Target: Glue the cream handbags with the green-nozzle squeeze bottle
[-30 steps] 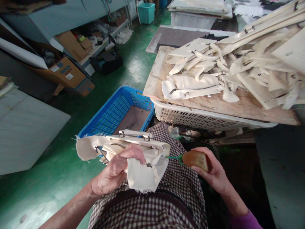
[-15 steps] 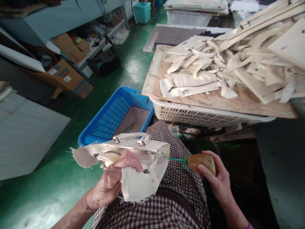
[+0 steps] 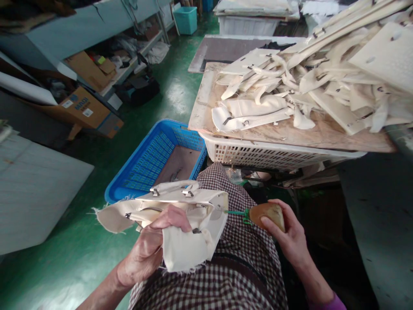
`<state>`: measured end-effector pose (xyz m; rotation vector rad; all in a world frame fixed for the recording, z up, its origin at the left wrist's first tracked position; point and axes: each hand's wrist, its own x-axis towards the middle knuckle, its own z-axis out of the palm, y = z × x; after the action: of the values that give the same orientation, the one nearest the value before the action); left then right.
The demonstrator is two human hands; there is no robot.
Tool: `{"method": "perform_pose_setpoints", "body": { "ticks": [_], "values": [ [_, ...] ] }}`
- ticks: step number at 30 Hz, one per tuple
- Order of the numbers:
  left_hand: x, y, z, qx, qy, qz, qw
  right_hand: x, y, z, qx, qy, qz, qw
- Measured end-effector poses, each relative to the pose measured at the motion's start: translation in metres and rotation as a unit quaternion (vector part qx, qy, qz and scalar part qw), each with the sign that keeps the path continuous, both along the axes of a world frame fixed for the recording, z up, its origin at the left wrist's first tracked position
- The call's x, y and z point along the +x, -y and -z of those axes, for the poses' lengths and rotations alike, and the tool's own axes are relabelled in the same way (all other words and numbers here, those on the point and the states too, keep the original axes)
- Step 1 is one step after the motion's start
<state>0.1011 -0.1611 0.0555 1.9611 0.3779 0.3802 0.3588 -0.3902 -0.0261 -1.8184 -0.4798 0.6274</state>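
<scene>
My left hand (image 3: 151, 245) is closed round a cream bag piece (image 3: 180, 215) with metal fittings and frayed lining cloth, held over my checked lap. My right hand (image 3: 287, 232) grips the brown wooden handle of an awl-like tool (image 3: 266, 214). The tool's green-wrapped shaft points left, and its tip meets the right end of the cream bag piece.
A blue plastic crate (image 3: 155, 159) stands on the green floor just beyond my knees. A white slotted basket (image 3: 274, 155) carries a wooden board (image 3: 290, 135) heaped with cream cut pieces (image 3: 306, 82). Cardboard boxes (image 3: 80, 107) and shelving line the left side.
The view has shifted slightly. My left hand has lowered and tilted the bag piece a little. My right hand stays on the tool handle, its tip still at the piece's right end.
</scene>
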Motion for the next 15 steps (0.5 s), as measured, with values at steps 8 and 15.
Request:
{"method": "perform_pose_setpoints", "body": {
  "ticks": [8, 15],
  "values": [
    [-0.002, 0.0, 0.003, -0.028, -0.002, -0.011, 1.0, 0.003, 0.006, -0.009, -0.018, -0.032, -0.018, 0.999],
    [-0.003, -0.002, 0.008, -0.021, -0.013, 0.001, 1.0, -0.011, 0.012, -0.015, -0.023, -0.096, -0.014, 0.995]
  ]
}}
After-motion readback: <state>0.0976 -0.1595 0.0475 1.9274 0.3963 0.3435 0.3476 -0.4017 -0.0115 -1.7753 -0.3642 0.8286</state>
